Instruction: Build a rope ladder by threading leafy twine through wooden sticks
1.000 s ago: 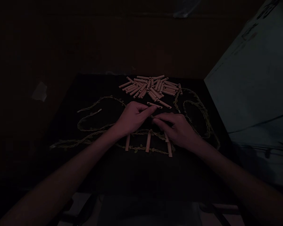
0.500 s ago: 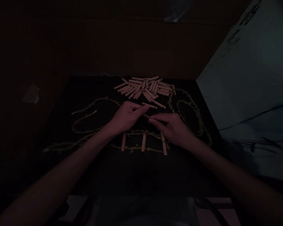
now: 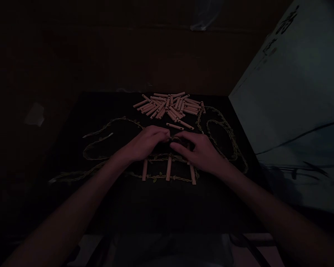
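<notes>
Pinching leafy twine (image 3: 172,138) at centre, the left hand (image 3: 147,142) presses its fingertips together; nearer, three wooden rungs (image 3: 169,168) are strung, while a far pile of drilled rods (image 3: 167,104) remains loose; the right hand (image 3: 202,151) spreads thumb from forefinger.

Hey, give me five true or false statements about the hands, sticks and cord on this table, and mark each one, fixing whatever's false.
1. The pile of wooden sticks lies beyond the left hand and the right hand. True.
2. The right hand's thumb and forefinger are pressed tip to tip. False: their tips are apart.
3. Leafy cord links several joined sticks set like rungs. True.
4. Every stick in the pile points the same way. False: they lie at many different angles.
5. The tabletop is bright white. False: the tabletop looks very dark.
</notes>
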Demonstrator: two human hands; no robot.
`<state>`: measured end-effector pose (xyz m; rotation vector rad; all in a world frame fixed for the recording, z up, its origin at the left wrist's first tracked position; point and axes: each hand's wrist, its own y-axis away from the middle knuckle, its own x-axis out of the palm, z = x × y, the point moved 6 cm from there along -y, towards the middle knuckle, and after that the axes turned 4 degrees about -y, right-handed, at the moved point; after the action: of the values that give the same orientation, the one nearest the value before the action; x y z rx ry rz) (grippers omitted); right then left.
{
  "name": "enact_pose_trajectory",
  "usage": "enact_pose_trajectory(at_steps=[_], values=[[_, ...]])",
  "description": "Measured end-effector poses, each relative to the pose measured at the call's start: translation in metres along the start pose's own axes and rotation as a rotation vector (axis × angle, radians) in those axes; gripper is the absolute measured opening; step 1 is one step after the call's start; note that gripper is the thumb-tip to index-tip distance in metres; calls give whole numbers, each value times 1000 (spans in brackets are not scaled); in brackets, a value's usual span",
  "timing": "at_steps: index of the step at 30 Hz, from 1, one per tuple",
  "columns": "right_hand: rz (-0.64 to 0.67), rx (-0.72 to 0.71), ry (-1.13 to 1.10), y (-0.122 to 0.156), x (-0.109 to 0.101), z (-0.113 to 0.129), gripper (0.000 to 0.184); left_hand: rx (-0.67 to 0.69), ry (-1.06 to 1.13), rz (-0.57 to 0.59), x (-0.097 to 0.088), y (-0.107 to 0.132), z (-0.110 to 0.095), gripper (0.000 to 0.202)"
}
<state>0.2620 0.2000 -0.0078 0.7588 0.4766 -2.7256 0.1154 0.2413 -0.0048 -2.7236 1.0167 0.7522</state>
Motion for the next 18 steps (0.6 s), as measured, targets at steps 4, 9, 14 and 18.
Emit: enact_pose_trajectory(at_steps=[4, 9, 14, 18], values=[[24, -49, 61, -1, 8, 3, 29, -13, -110, 32, 3, 0, -6, 27], [80, -74, 155, -1, 12, 3, 31, -4, -124, 34, 3, 1, -9, 29], [140, -155, 176, -1, 12, 7, 28, -4, -134, 15, 3, 1, -7, 30], [127, -191, 145, -3, 9, 10, 30, -3, -101, 36, 6, 0, -7, 30]])
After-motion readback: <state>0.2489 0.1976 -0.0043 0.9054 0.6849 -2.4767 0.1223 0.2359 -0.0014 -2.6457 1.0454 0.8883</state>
